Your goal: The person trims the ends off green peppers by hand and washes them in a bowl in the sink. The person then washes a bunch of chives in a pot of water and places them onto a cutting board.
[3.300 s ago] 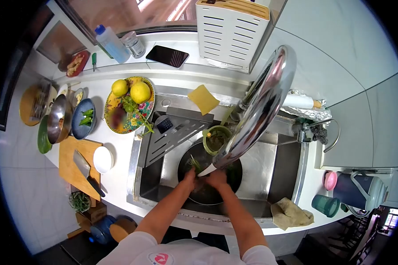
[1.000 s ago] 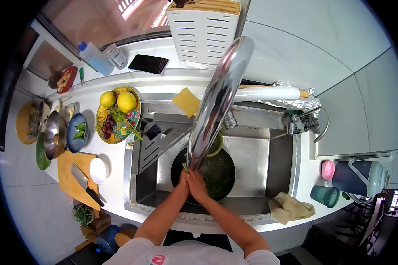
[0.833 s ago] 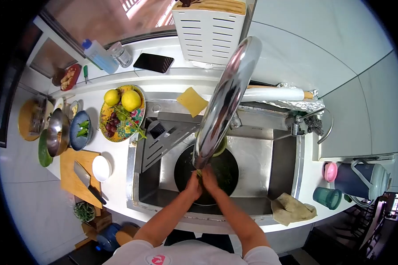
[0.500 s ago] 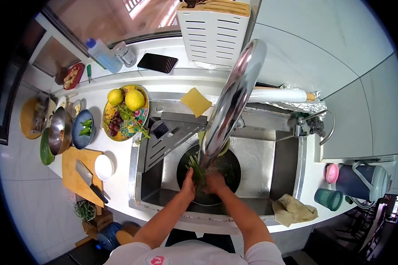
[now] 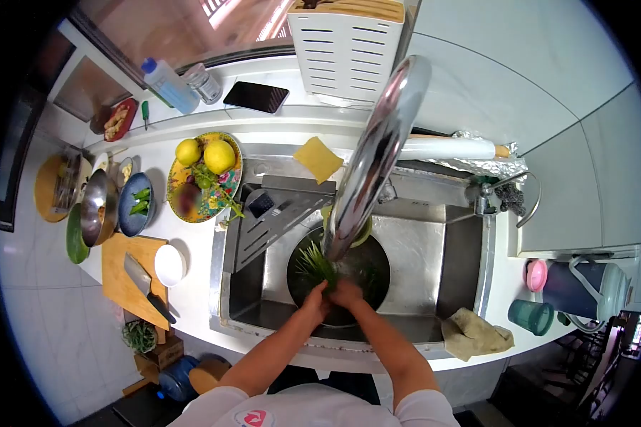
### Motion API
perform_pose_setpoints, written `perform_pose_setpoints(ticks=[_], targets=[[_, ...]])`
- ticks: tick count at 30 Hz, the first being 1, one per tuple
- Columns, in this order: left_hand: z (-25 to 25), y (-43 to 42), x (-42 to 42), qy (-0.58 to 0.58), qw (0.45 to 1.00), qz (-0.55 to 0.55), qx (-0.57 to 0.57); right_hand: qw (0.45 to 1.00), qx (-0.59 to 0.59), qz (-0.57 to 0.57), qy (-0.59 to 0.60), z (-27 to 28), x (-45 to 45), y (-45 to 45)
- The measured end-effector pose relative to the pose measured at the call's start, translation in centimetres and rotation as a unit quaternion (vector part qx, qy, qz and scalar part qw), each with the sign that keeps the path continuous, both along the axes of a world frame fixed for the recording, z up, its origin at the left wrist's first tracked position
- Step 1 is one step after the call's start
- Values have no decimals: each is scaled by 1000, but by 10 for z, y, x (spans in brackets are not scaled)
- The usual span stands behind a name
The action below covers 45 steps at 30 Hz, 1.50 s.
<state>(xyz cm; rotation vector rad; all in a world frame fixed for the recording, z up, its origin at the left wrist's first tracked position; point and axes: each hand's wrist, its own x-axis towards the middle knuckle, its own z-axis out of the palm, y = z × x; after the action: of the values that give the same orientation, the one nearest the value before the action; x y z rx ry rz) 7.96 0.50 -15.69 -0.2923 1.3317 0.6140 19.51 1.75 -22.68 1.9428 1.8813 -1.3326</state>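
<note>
Below the mouth of a tall chrome faucet (image 5: 376, 149), a dark round basin (image 5: 299, 288) sits in the steel sink (image 5: 414, 285). A bunch of thin green stalks (image 5: 313, 262) fans up over the basin, its kind unclear. My left hand (image 5: 318, 300) is closed around the lower part of this bunch. Close against it is my right hand (image 5: 347, 292), curled at the bunch, its fingers smeared and partly hidden. More greens (image 5: 370, 274) lie in the basin, and part of a light green bowl (image 5: 364, 232) shows behind the faucet.
A grey corner rack (image 5: 278, 217) spans the sink's left side. Left on the counter are a fruit plate (image 5: 224, 201), a white bowl (image 5: 169, 265), and a cutting board (image 5: 121, 277) bearing a cleaver (image 5: 138, 274). A cloth (image 5: 477, 334) hangs over the front right edge.
My left hand has shifted right, closer to my right hand. The stalks now stand more upright and fanned out above the basin. The whole view has moved slightly.
</note>
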Motion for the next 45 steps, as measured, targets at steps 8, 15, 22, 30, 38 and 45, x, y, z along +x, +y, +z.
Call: perform_pose_setpoints(ticks=[8,15,22,30,38,45], targets=[[-2,22,-5,-35,996,-81,17,990,-8,119,69,121,-1,-9],[-12,19,-10,-47,997,56,31,974,158,127,103,136,26,-34],[28,39,-26,184,955,-165,166,954,197,210,85,106,82,-24],[-60,40,-28,514,688,-428,281,930,321,112,138,132,84,5],[-44,44,25,475,471,-697,257,951,228,-68,199,179,97,-10],[-9,60,10,378,443,-790,194,937,236,-162,200,180,118,-23]])
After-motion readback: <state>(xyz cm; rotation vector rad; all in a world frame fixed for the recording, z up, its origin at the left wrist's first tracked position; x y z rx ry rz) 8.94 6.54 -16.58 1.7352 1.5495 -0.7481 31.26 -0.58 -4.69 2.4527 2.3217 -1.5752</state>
